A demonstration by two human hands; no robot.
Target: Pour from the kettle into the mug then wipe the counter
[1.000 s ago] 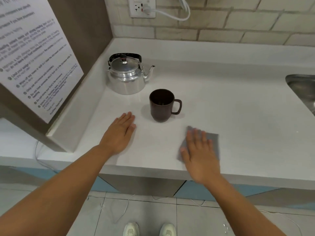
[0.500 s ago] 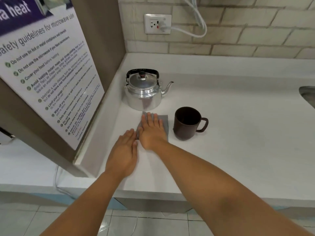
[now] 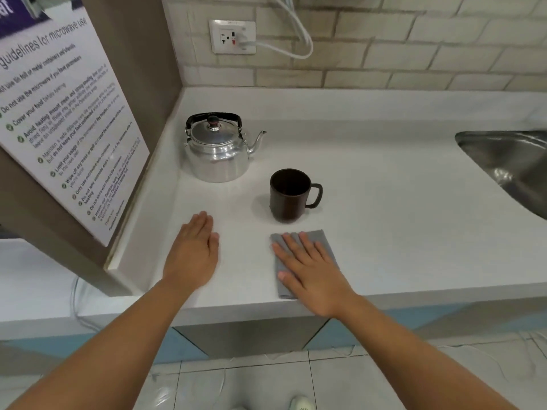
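A shiny metal kettle with a black handle stands at the back left of the white counter, spout pointing right. A dark brown mug stands upright in front and to the right of it, handle to the right. My right hand lies flat, fingers spread, pressing on a grey cloth near the counter's front edge, just in front of the mug. My left hand rests flat on the bare counter, left of the cloth, holding nothing.
A steel sink is set into the counter at the right. A brown side panel with a printed notice walls off the left. A wall socket with a white cable is above the kettle. Tiled floor lies below.
My right hand has slid the cloth from in front of the kettle to the right and toward the front edge, in front of the mug. My left hand stayed flat on the counter.
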